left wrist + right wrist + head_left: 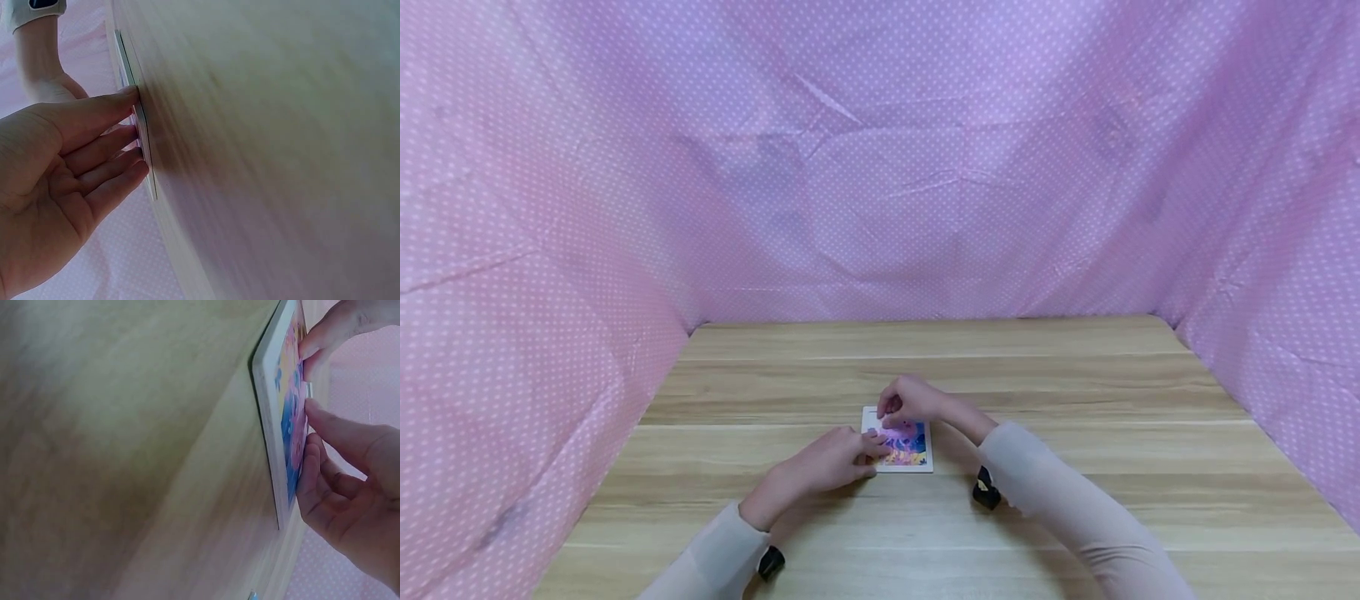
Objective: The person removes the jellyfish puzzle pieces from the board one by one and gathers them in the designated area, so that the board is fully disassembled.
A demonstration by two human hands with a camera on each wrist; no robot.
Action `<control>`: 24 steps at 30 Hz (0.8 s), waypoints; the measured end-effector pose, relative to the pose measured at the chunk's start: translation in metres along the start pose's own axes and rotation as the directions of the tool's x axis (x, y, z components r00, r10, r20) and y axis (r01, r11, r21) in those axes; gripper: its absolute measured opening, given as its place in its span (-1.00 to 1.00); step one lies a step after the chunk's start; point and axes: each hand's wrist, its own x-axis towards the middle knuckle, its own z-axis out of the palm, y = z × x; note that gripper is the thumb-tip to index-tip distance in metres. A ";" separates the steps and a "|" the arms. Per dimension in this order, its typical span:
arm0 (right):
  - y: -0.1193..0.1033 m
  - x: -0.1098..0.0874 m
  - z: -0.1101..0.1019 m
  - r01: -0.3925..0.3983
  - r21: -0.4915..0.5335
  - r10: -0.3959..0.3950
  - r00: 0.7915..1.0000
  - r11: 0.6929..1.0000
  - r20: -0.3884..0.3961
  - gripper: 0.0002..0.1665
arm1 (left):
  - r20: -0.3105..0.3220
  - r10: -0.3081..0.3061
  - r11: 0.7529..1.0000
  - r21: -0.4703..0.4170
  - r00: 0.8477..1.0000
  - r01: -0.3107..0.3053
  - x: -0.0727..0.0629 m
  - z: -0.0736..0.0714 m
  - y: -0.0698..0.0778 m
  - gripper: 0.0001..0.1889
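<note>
A thin board with a white border and a colourful picture in pink, blue and yellow lies flat on the table. My left hand rests at its left side, with extended fingers over the picture and the thumb by the near corner. In the left wrist view those fingertips touch the board's edge. Over the far part reaches my right hand, its fingers bent. Its thumb touches the pink part of the picture in the right wrist view, apart from the other fingers. What lies beneath the hands is hidden.
The board sits on a wood-grain table. Pink cloth with white dots hangs behind the table and along both sides. A black wrist device is under the left sleeve, and another black device under the right.
</note>
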 end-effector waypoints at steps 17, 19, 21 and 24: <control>-0.001 -0.001 -0.003 -0.021 -0.024 0.022 0.999 0.999 0.046 -0.88 | -0.011 0.019 1.000 0.012 1.000 -0.019 -0.001 -0.001 0.002 -0.67; -0.002 -0.003 -0.005 -0.027 0.000 0.027 0.999 1.000 0.048 -0.83 | -0.009 0.017 1.000 0.007 1.000 -0.017 -0.001 -0.002 0.002 -0.66; -0.003 -0.006 -0.007 -0.042 0.019 0.041 0.998 0.999 0.046 -0.78 | -0.010 0.015 1.000 0.002 1.000 -0.015 -0.002 -0.001 0.002 -0.66; -0.004 -0.007 -0.008 -0.068 0.037 0.066 0.997 0.997 0.039 -0.78 | -0.009 0.010 1.000 0.006 1.000 -0.010 -0.002 0.000 0.003 -0.66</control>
